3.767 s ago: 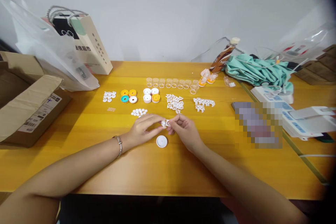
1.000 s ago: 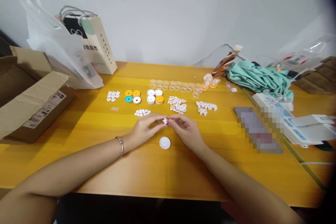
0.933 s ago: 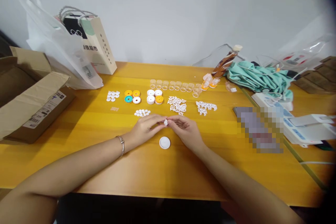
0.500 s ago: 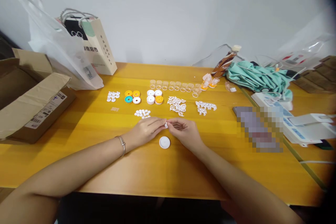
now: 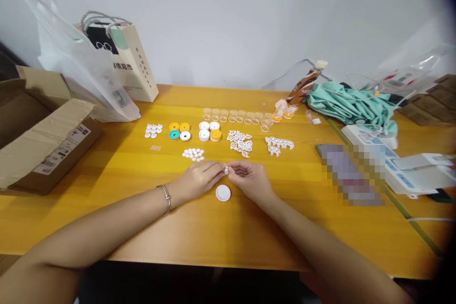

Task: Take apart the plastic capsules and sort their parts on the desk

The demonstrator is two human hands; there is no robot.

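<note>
Between the fingertips of my left hand point(image 5: 204, 174) and my right hand point(image 5: 247, 174) is a small white plastic piece point(image 5: 226, 169), pinched from both sides. Its exact shape is mostly hidden by my fingers. Just below my hands a round white lid-like disc point(image 5: 223, 193) lies flat on the table. Beyond my left hand is a cluster of small white round pieces point(image 5: 193, 154). White openwork plastic pieces point(image 5: 240, 143) lie past my right hand, with more white perforated pieces point(image 5: 279, 145) further right.
Behind stand round caps point(image 5: 180, 131), white and orange caps point(image 5: 210, 131), and a row of clear cups point(image 5: 233, 116). White stemmed pieces point(image 5: 153, 130) lie left. A cardboard box point(image 5: 46, 137) and bags flank the left; a bottle point(image 5: 304, 85), green umbrella point(image 5: 351, 104) and power strip point(image 5: 383, 164) occupy the right.
Both hands stay almost in place, still pinching the small white piece. Slightly more of the piece shows between the fingertips now.
</note>
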